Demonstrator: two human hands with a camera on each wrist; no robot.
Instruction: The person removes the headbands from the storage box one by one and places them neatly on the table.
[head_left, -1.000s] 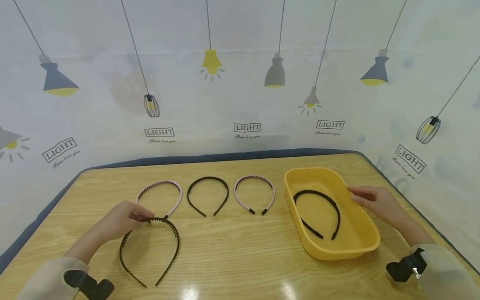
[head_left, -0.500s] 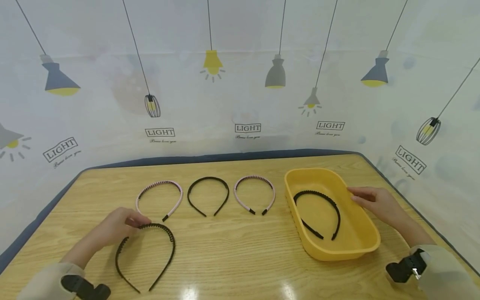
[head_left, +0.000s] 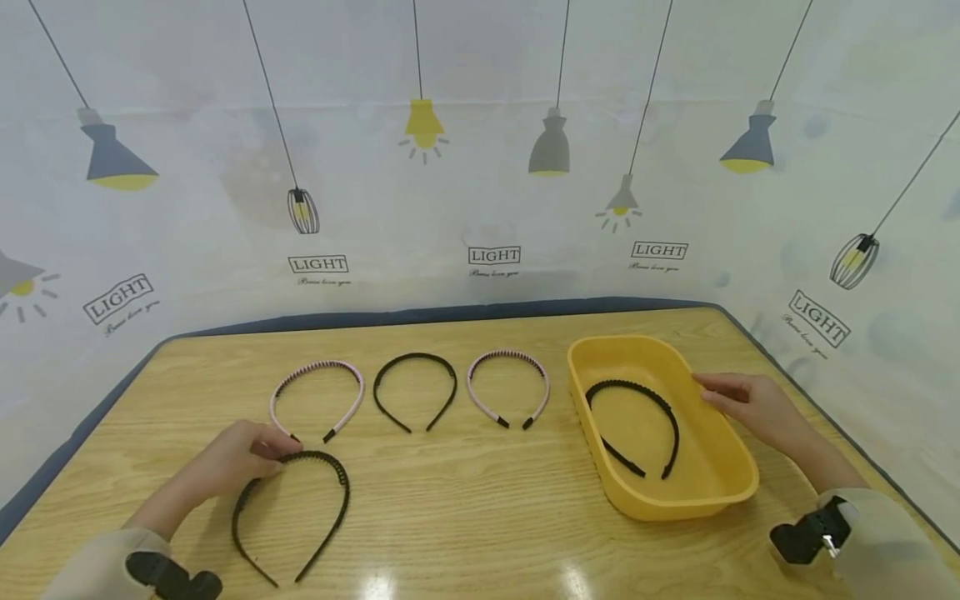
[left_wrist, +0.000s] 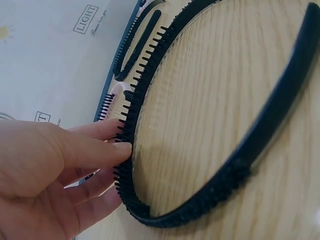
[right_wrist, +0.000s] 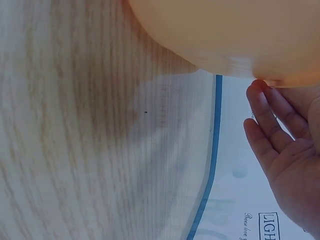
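One black, toothed, arch-shaped headband (left_wrist: 271,111), pinched at its curve by the left hand (head_left: 238,457), is over the near left of the surface (head_left: 465,525), long axis near-to-far, open ends nearest, well left of the yellow, rounded rectangular tray (head_left: 678,505) that the right hand (head_left: 763,414) touches with loosely straight fingers.

Two glare spots on the tabletop (head_left: 480,521)

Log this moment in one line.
left hand: pinches black headband | right hand: touches yellow tray | inside tray: second black headband | on table: two pink headbands, third black headband
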